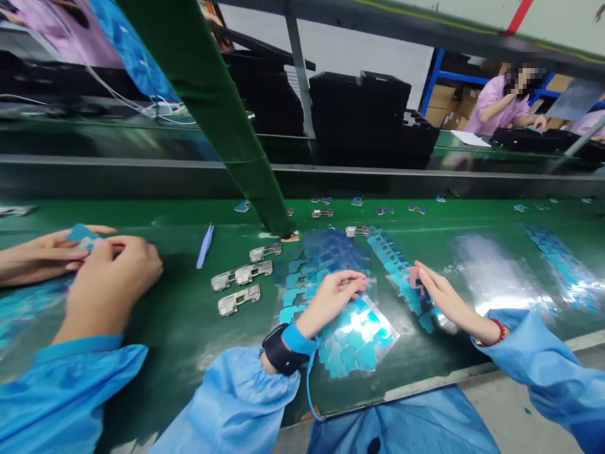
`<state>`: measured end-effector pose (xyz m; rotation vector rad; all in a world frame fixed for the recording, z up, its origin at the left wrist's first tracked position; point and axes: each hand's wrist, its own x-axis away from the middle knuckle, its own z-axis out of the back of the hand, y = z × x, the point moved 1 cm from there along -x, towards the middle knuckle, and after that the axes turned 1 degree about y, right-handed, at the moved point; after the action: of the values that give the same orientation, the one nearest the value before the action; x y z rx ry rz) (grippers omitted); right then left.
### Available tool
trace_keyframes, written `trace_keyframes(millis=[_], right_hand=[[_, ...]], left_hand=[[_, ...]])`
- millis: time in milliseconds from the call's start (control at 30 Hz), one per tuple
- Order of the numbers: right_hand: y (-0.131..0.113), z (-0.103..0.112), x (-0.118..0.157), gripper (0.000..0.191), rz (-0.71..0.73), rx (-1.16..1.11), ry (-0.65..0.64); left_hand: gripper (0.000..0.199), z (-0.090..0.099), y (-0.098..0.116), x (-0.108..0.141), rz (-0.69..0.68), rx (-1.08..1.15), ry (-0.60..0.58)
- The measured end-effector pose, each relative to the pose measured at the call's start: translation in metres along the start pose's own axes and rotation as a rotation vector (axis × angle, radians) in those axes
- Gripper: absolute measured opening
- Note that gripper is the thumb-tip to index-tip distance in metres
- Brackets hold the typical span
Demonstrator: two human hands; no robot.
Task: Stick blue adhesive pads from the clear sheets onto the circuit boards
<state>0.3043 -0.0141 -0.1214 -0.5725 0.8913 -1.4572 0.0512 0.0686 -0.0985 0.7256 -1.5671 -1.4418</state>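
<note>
the right hand [442, 296] pinches a small pink-and-blue piece [416, 277] between thumb and fingertips, its grip closed on it, just above a clear sheet of blue stickers [401, 271] lying on the green surface [189, 315]. the left hand [333, 296] rests with curled fingers on another sheet of blue stickers [359, 343], holding nothing that can be made out; a black wrist strap [281, 353] with a blue cord circles its wrist. left of it lie several metal parts [241, 287] and a pale purple tweezer-like tool [205, 246]. at the far left a co-worker's hands [94, 265] hold a blue piece [81, 234]. black trays [359, 107] stand stacked behind.
</note>
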Motion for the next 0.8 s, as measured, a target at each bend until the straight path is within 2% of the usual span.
trace_keyframes(millis=[67,167,233,300,400,433,467,500,600,667,733,800], right_hand=[[-0.023,-0.005,-0.006,0.031,0.197,0.11,0.036],[-0.056,-0.02,-0.017,0.016,0.7,0.417,0.092],[-0.071,-0.034,-0.024,0.017,0.958,0.571,0.089],[-0.079,-0.045,-0.03,0.019,1.104,0.653,0.075],[-0.083,-0.049,-0.035,0.01,1.179,0.647,0.008],[-0.084,-0.046,-0.036,0.012,1.152,0.603,-0.027],[-0.084,-0.042,-0.038,0.023,1.079,0.533,-0.055],[-0.084,-0.036,-0.04,0.034,0.956,0.444,-0.063],[-0.084,-0.02,-0.05,0.043,0.375,0.104,-0.03],[-0.083,-0.018,-0.057,0.039,0.024,-0.103,-0.103],[-0.084,-0.023,-0.062,0.033,-0.152,-0.231,-0.237],[-0.085,-0.031,-0.066,0.028,-0.175,-0.274,-0.324]], left_hand=[[0.042,0.0,0.0,0.001,0.028,0.074,-0.046],[0.054,0.0,0.002,0.007,0.044,0.162,-0.131],[0.051,0.001,0.003,0.011,0.025,0.185,-0.142],[0.041,0.004,0.003,0.012,-0.007,0.181,-0.109],[0.03,0.01,0.003,0.011,-0.054,0.161,-0.024],[0.028,0.012,0.003,0.01,-0.069,0.157,0.013],[0.026,0.014,0.004,0.01,-0.085,0.155,0.056],[0.024,0.016,0.005,0.009,-0.1,0.154,0.101],[0.023,0.022,0.008,0.008,-0.132,0.148,0.213],[0.024,0.024,0.009,0.009,-0.146,0.138,0.248],[0.024,0.024,0.009,0.01,-0.16,0.124,0.264],[0.026,0.024,0.008,0.009,-0.167,0.114,0.272]])
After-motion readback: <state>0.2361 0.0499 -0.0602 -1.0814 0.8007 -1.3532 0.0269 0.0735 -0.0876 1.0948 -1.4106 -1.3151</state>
